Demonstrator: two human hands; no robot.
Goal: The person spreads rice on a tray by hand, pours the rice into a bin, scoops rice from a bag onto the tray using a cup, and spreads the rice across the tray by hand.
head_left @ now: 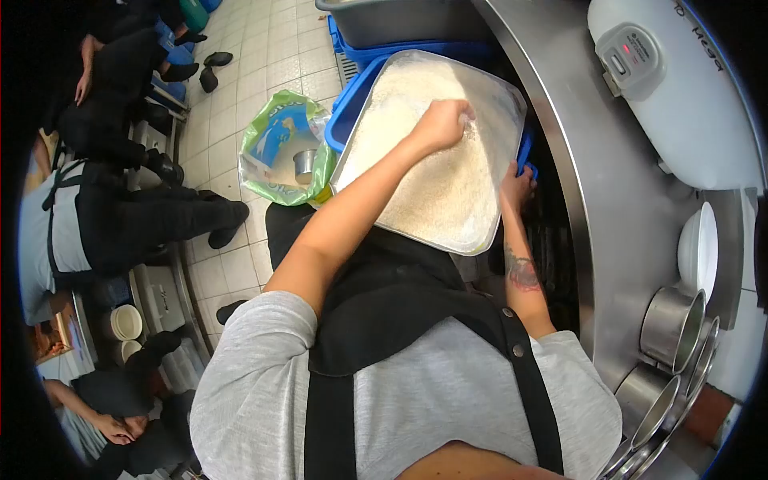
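Note:
A rectangular metal tray (490, 242) full of pale, crumbly meal like breadcrumbs (424, 188) rests over a blue plastic crate (346, 120). My left hand (442, 128) is closed in a fist, its fingers down at the crumbs; what they hold is hidden. Beside the tray's right edge, my right hand (518, 189) has its fingers curled round a blue edge of the crate. To the left of the tray stands an open green-and-clear plastic bag (280, 192), with a metal cup (304, 166) lying in more pale meal.
A steel counter (596, 184) runs along my right, carrying a white rice cooker (680, 88), a white bowl (698, 252) and steel pots (668, 328). A grey tub (408, 22) is beyond the tray. Several people in dark clothes are on the left, across the tiled floor (240, 88).

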